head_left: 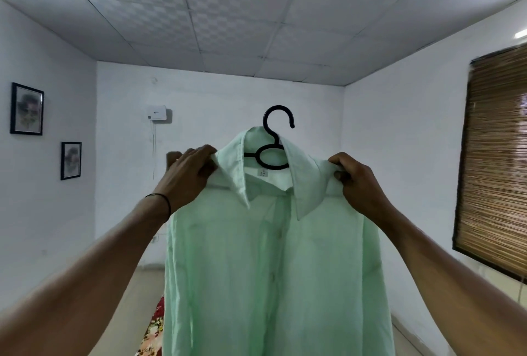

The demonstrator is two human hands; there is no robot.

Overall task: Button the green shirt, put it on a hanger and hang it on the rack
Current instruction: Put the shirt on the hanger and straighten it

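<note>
A pale green shirt [273, 256] hangs in front of me, held up at head height with its front placket closed and its collar standing open. A black plastic hanger [275, 139] sits inside it, the hook rising above the collar and the neck loop showing behind it. My left hand [186, 176] grips the shirt's left shoulder, fingers curled over the top. My right hand [352, 177] pinches the right shoulder beside the collar. The hanger's arms are hidden under the cloth. No rack is in view.
White walls surround me, with two framed pictures [27, 109] on the left wall and a small white box [157, 113] on the far wall. A bamboo blind [496, 162] covers the window on the right. Flowered fabric [155, 324] shows low behind the shirt.
</note>
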